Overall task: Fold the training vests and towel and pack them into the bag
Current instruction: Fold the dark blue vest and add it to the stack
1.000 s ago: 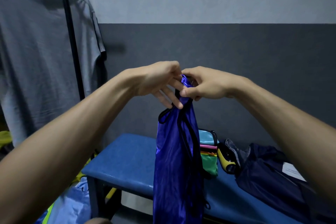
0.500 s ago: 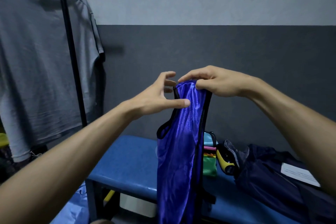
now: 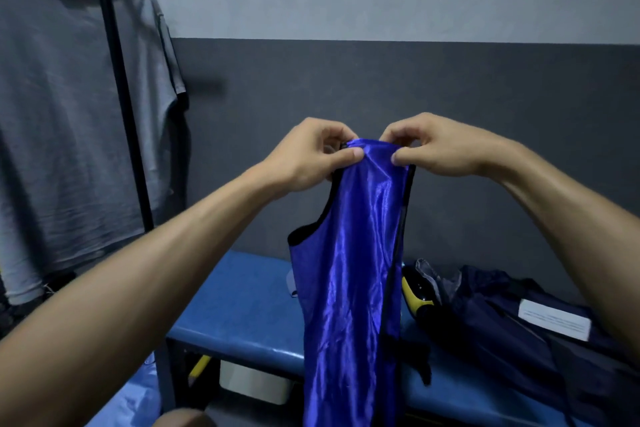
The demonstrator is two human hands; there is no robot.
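Observation:
A shiny blue training vest (image 3: 349,288) with black trim hangs in the air in front of me, above the bench. My left hand (image 3: 308,156) pinches the left side of its top shoulder strap between thumb and fingers. My right hand (image 3: 433,146) pinches the right side of the same strap. The two hands are close together at chest height. A dark navy bag (image 3: 512,329) with a white label lies open and slumped on the right part of the bench.
A blue padded bench (image 3: 249,308) stands against the grey wall. A yellow and black object (image 3: 417,295) lies beside the bag. A grey T-shirt (image 3: 69,114) hangs from a black rack pole (image 3: 121,87) on the left. Blue fabric (image 3: 128,402) lies on the floor.
My left hand, open beside the strap half a second ago, now pinches it. Both hands have spread the strap flat between them and the vest hangs wider.

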